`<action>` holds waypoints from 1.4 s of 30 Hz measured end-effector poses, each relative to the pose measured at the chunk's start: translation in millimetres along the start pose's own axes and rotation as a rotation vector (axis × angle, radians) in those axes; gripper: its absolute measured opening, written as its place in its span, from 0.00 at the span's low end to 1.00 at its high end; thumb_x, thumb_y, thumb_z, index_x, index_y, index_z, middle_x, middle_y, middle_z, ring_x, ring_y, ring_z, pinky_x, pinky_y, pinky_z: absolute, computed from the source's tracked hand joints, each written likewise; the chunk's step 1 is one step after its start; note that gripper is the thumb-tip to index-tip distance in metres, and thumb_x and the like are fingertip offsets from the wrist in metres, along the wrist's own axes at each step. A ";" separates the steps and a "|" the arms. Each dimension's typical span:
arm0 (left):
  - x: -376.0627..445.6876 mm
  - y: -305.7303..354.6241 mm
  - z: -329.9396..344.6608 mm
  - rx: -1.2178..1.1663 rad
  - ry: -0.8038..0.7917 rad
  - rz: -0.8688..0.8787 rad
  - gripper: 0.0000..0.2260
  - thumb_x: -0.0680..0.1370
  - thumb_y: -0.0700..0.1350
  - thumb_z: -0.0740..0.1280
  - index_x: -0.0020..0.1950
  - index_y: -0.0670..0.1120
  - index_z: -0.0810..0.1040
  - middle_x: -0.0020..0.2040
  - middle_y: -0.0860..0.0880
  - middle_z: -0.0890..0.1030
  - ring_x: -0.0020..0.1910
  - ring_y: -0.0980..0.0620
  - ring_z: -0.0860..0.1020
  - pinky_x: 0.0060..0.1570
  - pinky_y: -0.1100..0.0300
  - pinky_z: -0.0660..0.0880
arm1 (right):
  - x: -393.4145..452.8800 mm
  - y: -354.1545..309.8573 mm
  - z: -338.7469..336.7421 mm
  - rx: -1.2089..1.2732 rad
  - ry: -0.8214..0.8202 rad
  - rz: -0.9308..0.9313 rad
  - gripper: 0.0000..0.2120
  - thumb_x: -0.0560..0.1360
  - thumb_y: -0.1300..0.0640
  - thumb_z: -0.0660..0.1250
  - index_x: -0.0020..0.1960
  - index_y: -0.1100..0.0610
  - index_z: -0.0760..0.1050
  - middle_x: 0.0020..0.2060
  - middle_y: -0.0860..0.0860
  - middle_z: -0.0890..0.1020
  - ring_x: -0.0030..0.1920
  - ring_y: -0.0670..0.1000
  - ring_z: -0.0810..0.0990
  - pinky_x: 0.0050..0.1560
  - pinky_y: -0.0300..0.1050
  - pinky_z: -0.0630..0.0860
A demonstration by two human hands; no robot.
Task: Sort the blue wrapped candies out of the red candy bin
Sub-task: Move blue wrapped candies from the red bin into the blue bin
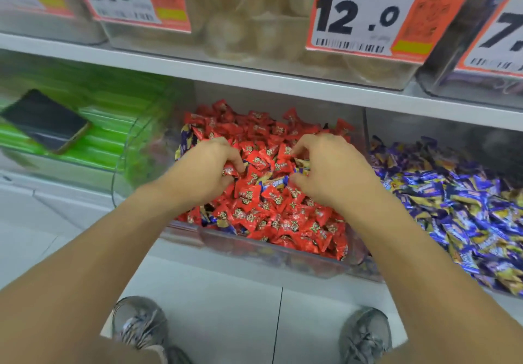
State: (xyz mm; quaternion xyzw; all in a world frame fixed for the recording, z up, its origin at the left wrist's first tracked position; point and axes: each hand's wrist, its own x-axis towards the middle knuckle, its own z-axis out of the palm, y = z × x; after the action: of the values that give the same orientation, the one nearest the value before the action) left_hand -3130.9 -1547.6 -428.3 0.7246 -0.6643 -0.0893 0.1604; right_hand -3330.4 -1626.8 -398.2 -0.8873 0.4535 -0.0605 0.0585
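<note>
Both forearms reach into the red candy bin (283, 253); left hand (209, 168) grasps red candies (246, 193), right hand (331, 171) pinches a blue candy (276, 184); neighbouring reds may snag and spill

Dark phone (45, 121) atop green packets (113, 134), price tag "12.0" (365, 12) above, grey shoes (140, 322) on floor

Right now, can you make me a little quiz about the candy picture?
1. True or false: both hands, left hand and right hand, are in the red candy bin.
2. What dark flat thing lies on the green packs? A) phone B) spoon C) book
3. Fill in: the bin of blue candies stands to the ___ of the red bin.

Key: 1 true; 2 A, the phone; 3 right.
</note>
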 end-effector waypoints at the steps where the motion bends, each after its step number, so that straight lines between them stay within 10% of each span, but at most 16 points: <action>1: -1.1 -3.3 -3.3 0.022 -0.012 -0.019 0.11 0.71 0.36 0.71 0.48 0.50 0.83 0.49 0.50 0.78 0.50 0.49 0.77 0.54 0.57 0.72 | 4.8 3.1 -2.0 -0.014 -0.022 0.019 0.18 0.69 0.52 0.74 0.58 0.51 0.77 0.53 0.52 0.80 0.55 0.57 0.78 0.53 0.52 0.78; 9: -5.7 3.1 -14.1 0.121 0.059 -0.028 0.11 0.72 0.54 0.72 0.50 0.50 0.80 0.50 0.51 0.79 0.52 0.49 0.75 0.54 0.50 0.74 | 25.2 15.1 -6.2 -0.102 -0.290 -0.016 0.41 0.64 0.54 0.80 0.73 0.48 0.67 0.65 0.52 0.77 0.63 0.56 0.76 0.62 0.50 0.75; 16: 11.6 36.6 21.5 -0.021 -0.072 0.114 0.13 0.77 0.47 0.68 0.61 0.49 0.75 0.55 0.50 0.78 0.55 0.49 0.76 0.55 0.52 0.73 | 30.4 20.8 -5.6 0.079 -0.279 -0.037 0.24 0.66 0.52 0.80 0.58 0.46 0.74 0.48 0.48 0.79 0.49 0.51 0.78 0.49 0.43 0.72; 22: 19.9 33.5 25.7 -0.010 -0.139 0.088 0.20 0.74 0.47 0.74 0.64 0.49 0.74 0.57 0.49 0.76 0.56 0.49 0.75 0.55 0.55 0.72 | 28.1 22.9 10.4 -0.105 -0.310 -0.023 0.36 0.66 0.58 0.74 0.63 0.32 0.60 0.53 0.54 0.76 0.53 0.60 0.76 0.53 0.56 0.78; 29: 23.4 33.4 33.7 -0.046 -0.068 0.078 0.19 0.73 0.42 0.74 0.60 0.49 0.73 0.46 0.51 0.78 0.45 0.50 0.77 0.41 0.55 0.72 | 28.4 21.5 9.9 -0.098 -0.358 -0.014 0.23 0.76 0.49 0.70 0.66 0.46 0.63 0.48 0.49 0.71 0.50 0.57 0.76 0.51 0.53 0.76; 42: 1.6 5.0 -14.1 -0.468 -0.102 -0.071 0.05 0.79 0.47 0.67 0.47 0.52 0.71 0.34 0.46 0.81 0.29 0.52 0.72 0.33 0.55 0.72 | 23.1 21.8 -9.5 0.817 -0.340 -0.224 0.11 0.77 0.61 0.69 0.59 0.54 0.76 0.48 0.54 0.84 0.48 0.50 0.84 0.48 0.45 0.78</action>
State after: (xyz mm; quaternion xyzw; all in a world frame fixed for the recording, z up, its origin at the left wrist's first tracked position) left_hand -3130.5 -1547.8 -413.2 0.6850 -0.6069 -0.2828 0.2872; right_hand -3335.9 -1658.7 -391.1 -0.8323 0.2778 -0.0936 0.4705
